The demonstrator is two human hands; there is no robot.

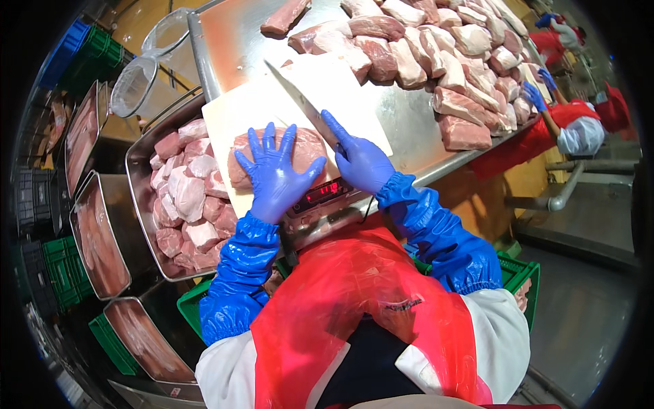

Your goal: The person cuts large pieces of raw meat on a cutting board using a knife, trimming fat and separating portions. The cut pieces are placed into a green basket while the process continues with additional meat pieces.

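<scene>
As the left hand [281, 180] presses down on it, the meat piece [308, 147]: left of centre in the frame, on the white cutting board [364, 102].
Its long axis: roughly left to right across the frame, as far as the covering palm lets one judge; rounded, so neither end reads as a front.
Cutting so far: no slice shows on the uncovered surface, so this piece looks not yet cut.
Left grip: fingers apart, laid flat, clamped on nothing.
Right grip: the right hand [366, 162] is clamped on the knife [298, 95], index finger stretched along it.
Blade: tip toward the upper left of the frame.
Steel tub [144, 211]: left of the frame, holding chunks, probably work done.
Meat pile [449, 68]: upper right, on the steel bench [402, 116]; much seems left, if these blocks await cutting, which I cannot tell.
</scene>
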